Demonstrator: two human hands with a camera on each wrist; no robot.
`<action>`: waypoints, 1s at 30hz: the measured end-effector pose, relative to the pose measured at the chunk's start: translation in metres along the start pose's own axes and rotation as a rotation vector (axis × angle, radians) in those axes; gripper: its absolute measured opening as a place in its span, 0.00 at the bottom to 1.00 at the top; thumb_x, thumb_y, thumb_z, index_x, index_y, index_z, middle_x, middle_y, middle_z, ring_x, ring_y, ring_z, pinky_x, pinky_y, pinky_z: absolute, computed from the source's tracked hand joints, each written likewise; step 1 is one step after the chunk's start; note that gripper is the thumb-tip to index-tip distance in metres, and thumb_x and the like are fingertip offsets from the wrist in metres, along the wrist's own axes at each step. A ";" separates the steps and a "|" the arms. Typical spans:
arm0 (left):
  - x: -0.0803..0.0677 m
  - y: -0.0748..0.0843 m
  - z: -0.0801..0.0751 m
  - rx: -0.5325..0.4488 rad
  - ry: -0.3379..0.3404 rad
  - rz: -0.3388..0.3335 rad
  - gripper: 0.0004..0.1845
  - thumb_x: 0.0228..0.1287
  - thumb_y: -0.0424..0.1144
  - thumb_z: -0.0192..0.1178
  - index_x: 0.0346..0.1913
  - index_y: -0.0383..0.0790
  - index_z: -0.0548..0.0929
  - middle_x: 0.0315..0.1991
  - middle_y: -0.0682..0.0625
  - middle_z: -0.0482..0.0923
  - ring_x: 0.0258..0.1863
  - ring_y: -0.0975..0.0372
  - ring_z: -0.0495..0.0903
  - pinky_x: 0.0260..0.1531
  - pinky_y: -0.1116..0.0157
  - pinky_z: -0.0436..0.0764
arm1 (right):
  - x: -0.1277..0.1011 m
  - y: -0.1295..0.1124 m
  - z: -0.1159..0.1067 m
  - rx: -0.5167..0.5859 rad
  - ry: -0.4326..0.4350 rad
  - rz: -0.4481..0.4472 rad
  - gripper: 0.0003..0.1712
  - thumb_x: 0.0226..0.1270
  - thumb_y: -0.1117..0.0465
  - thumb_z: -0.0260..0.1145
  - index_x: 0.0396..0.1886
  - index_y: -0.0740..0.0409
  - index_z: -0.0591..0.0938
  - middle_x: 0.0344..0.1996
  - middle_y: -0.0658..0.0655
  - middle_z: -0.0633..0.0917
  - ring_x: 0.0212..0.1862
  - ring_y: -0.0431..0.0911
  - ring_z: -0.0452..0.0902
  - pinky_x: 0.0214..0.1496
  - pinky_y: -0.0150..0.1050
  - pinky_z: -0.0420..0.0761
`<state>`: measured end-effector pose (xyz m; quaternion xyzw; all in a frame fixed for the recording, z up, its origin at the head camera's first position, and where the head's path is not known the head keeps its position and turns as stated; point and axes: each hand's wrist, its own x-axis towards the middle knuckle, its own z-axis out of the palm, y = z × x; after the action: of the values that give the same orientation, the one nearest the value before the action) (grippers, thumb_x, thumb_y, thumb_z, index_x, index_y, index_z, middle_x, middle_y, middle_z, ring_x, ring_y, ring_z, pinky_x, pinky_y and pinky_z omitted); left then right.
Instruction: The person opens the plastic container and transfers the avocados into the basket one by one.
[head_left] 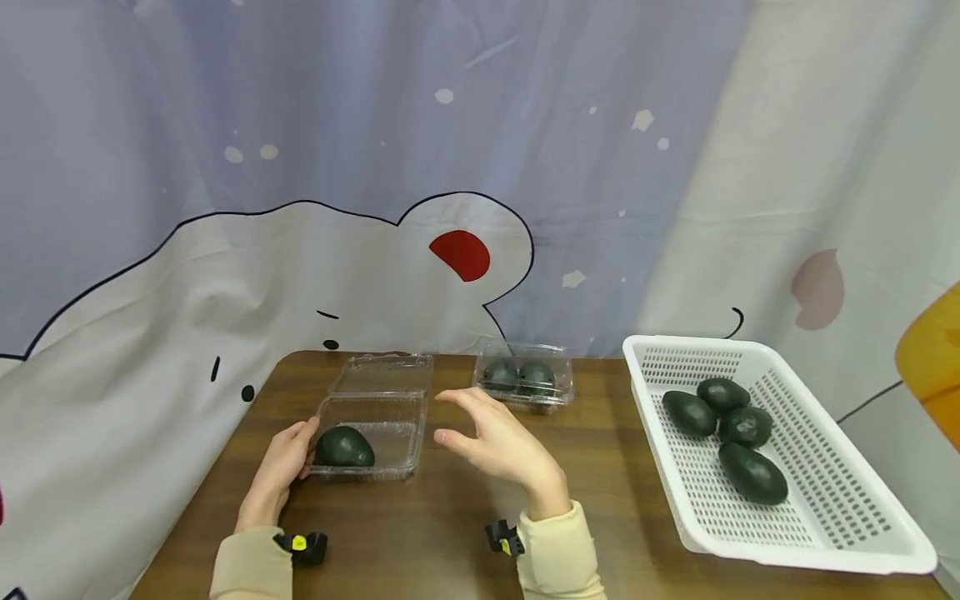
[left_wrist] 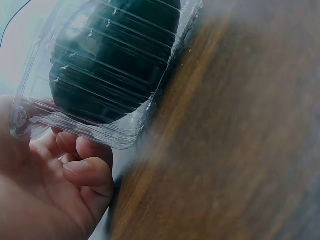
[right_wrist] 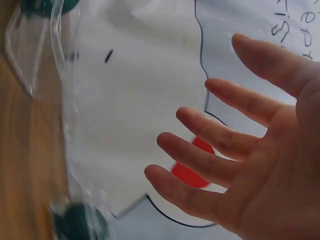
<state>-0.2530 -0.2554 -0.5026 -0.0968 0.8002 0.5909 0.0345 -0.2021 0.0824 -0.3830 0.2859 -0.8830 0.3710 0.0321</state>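
In the head view a clear plastic clamshell box (head_left: 388, 433) lies on the table with its lid folded back. One dark green avocado (head_left: 344, 447) sits in its left half. My left hand (head_left: 281, 467) grips the box at its left side, thumb at the rim. From the left wrist, curled fingers (left_wrist: 90, 172) show under the box's corner, and the avocado (left_wrist: 112, 60) appears through the ribbed wall. Held in the air right of the box, my right hand (head_left: 498, 437) is empty. Its fingers (right_wrist: 200, 160) are spread and gently bent in the right wrist view.
Behind my right hand stands another clear clamshell (head_left: 562, 385) with two avocados (head_left: 537, 379) inside. A white perforated basket (head_left: 862, 500) holding several avocados (head_left: 752, 473) is on the right. The wooden table (head_left: 420, 533) ends at a printed curtain (head_left: 360, 275).
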 end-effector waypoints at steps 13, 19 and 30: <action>-0.002 0.002 -0.003 -0.008 -0.003 -0.004 0.24 0.78 0.55 0.43 0.26 0.41 0.63 0.20 0.50 0.63 0.18 0.61 0.63 0.20 0.65 0.68 | 0.049 0.006 0.064 0.169 0.034 0.014 0.21 0.66 0.52 0.67 0.57 0.49 0.79 0.52 0.47 0.80 0.53 0.41 0.75 0.53 0.38 0.75; -0.002 0.001 -0.005 0.008 -0.001 -0.007 0.24 0.78 0.55 0.43 0.26 0.42 0.64 0.21 0.50 0.65 0.18 0.62 0.65 0.20 0.65 0.69 | 0.063 0.002 0.098 0.203 0.003 0.028 0.19 0.68 0.53 0.67 0.56 0.49 0.79 0.53 0.51 0.80 0.56 0.45 0.75 0.53 0.36 0.75; 0.001 0.001 0.000 -0.006 0.014 0.000 0.24 0.78 0.54 0.43 0.26 0.40 0.66 0.20 0.51 0.66 0.17 0.63 0.65 0.19 0.67 0.68 | 0.074 0.005 0.141 0.107 0.003 0.070 0.21 0.69 0.47 0.66 0.57 0.48 0.79 0.53 0.48 0.77 0.54 0.43 0.74 0.52 0.36 0.76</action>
<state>-0.2536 -0.2548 -0.5021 -0.1011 0.7986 0.5926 0.0286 -0.2439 -0.0455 -0.4683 0.2558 -0.8712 0.4191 0.0050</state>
